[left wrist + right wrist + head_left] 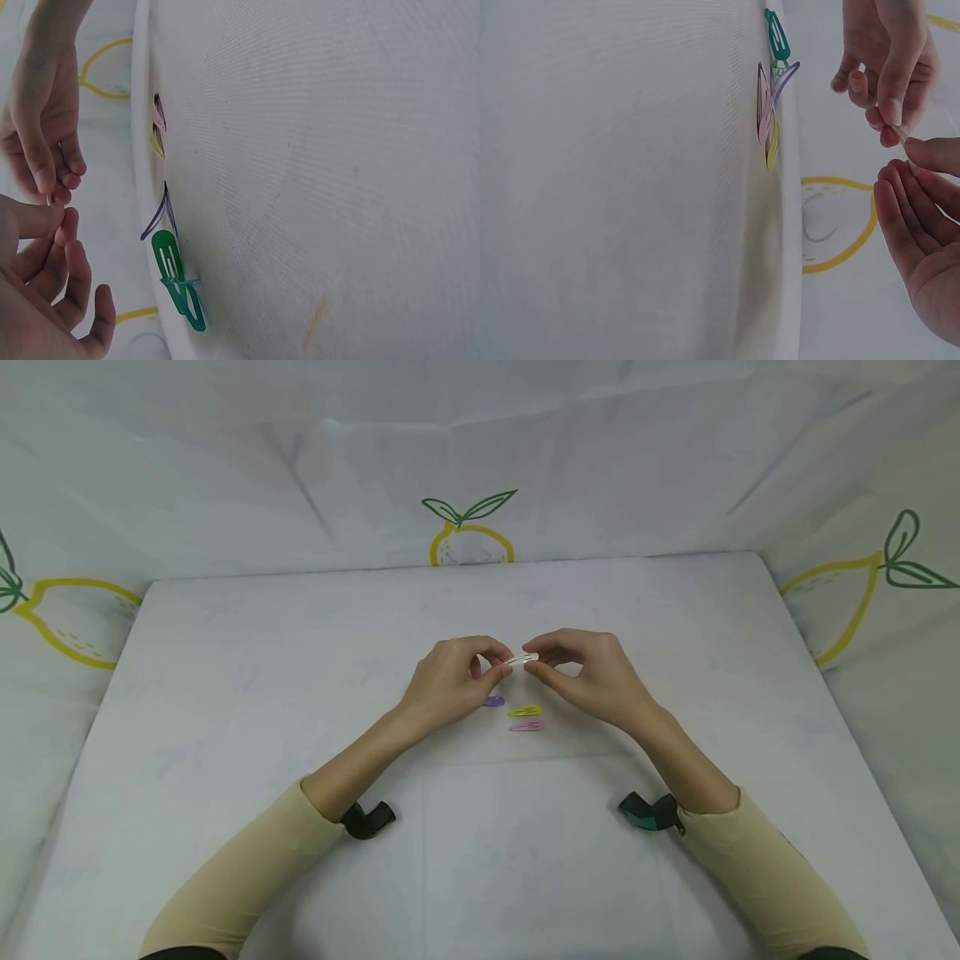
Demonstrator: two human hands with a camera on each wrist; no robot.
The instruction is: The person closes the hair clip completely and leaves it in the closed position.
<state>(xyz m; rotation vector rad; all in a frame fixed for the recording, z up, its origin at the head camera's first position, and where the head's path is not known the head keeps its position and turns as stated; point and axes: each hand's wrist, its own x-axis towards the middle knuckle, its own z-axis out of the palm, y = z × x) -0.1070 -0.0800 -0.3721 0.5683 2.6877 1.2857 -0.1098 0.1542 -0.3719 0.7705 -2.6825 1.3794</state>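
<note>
My left hand [447,683] and right hand [596,675] meet above the table, each pinching one end of a cream-white snap hair clip [522,659]. Thumb and fingertips grip it on both sides. Just below the hands, on the table, lie a yellow hair clip [525,711] and a pink hair clip [527,727]. A purple hair clip [494,701] shows partly from under the left hand. In the left wrist view, a green hair clip [166,251] and a teal one [195,307] lie near the purple clip; the left hand hides them in the head view.
The white-covered table [510,860] ends at a back edge against a white cloth wall [600,477] printed with lemons. Black devices [367,820] stick out at both wrists beside the beige sleeves [247,868].
</note>
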